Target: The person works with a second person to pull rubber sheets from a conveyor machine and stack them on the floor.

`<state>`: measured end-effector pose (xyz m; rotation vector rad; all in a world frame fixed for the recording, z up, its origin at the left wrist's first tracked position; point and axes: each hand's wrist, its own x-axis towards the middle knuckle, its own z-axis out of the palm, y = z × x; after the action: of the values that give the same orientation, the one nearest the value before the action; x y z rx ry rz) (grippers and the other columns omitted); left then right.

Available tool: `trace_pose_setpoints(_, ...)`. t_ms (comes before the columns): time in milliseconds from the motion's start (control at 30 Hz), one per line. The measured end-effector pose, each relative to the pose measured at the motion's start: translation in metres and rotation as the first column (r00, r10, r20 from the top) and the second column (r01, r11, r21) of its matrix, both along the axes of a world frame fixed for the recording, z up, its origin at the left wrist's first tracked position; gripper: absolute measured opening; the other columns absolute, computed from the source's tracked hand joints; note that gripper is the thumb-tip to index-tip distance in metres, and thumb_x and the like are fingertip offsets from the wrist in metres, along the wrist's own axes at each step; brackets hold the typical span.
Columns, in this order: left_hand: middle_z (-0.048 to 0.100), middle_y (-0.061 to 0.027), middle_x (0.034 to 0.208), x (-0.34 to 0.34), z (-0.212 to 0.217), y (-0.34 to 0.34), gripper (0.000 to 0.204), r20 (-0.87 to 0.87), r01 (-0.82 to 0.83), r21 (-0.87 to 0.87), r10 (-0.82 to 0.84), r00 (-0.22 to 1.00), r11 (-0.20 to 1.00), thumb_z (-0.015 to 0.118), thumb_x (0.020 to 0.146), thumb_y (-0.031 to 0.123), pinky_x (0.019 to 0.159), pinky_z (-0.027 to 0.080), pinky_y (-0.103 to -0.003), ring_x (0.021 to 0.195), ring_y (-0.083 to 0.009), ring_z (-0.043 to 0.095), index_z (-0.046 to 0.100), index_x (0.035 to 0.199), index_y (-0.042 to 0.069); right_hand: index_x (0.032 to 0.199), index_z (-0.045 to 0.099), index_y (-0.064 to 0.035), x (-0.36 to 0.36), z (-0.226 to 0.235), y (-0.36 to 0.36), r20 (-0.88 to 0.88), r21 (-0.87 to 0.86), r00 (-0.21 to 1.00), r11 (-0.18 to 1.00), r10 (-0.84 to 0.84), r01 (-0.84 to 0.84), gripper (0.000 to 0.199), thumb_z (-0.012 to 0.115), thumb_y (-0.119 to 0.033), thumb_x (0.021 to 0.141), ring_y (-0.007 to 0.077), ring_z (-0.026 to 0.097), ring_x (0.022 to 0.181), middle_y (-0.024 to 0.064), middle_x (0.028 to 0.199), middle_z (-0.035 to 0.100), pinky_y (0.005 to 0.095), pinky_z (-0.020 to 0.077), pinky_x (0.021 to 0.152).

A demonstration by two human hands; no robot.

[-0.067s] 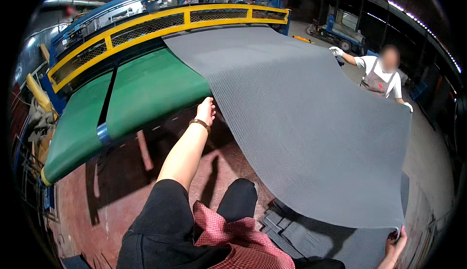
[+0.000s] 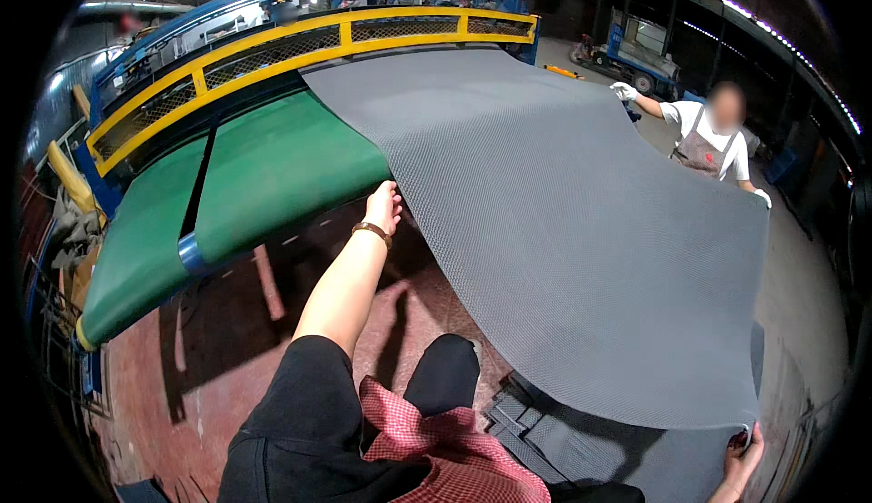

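Note:
A wide grey textured sheet (image 2: 581,230) stretches from under the machine's yellow guard toward me, sagging between the hands that hold it. My left hand (image 2: 384,208), with a brown bracelet at the wrist, is closed at the sheet's left edge, beside the front of the green conveyor belt (image 2: 291,153). At the lower right, the sheet's near corner is gripped in my right hand (image 2: 743,458), its fingers bent around the edge. Across the sheet, a co-worker (image 2: 713,139) in white gloves and an apron has both hands at the far edge.
Behind the belt stands a blue machine with a yellow mesh guard (image 2: 350,30). More grey sheets (image 2: 581,453) lie low by my legs, over the reddish floor (image 2: 227,367). At the far right back is a small blue vehicle (image 2: 640,62). Yellow rolls (image 2: 73,176) lean at the left.
My right hand and the sheet corner have shifted very slightly to the right. My left hand and the co-worker's hands keep nearly the same places.

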<state>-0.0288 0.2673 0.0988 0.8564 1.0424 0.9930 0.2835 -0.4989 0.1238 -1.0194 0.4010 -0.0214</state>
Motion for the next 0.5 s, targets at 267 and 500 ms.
trace_pose_setpoints(267, 0.054, -0.0005, 0.079, 0.012, -0.006, 0.024, 0.028, 0.150, -0.003, 0.024, -0.001, 0.989, 1.000, 0.048, 0.075, 0.039, 0.071, 0.034, -0.033, 0.076, -0.0157, 0.047, 0.050, 0.081, 0.011, 0.073, 0.055, -0.0112, 0.015, 0.010, -0.010, 0.069, -0.083, 0.992, 0.992, 0.101, -0.095, 0.010, 0.062, -0.018, 0.073, 0.0060, 0.051, 0.050, -0.0032, 0.065, 0.057, 0.0173, 0.0417, 0.046)
trace_pose_setpoints(500, 0.054, 0.0004, 0.068, 0.017, 0.012, 0.017, 0.019, 0.261, -0.062, -0.017, 0.065, 0.963, 0.998, 0.052, 0.075, 0.029, 0.055, 0.035, -0.027, 0.063, -0.0128, 0.051, 0.047, 0.071, 0.012, 0.073, 0.054, -0.0121, 0.014, 0.017, 0.006, 0.110, -0.103, 0.993, 0.994, 0.036, -0.025, 0.011, 0.062, -0.020, 0.073, 0.0061, 0.048, 0.047, -0.0040, 0.064, 0.056, 0.0177, 0.0387, 0.042)
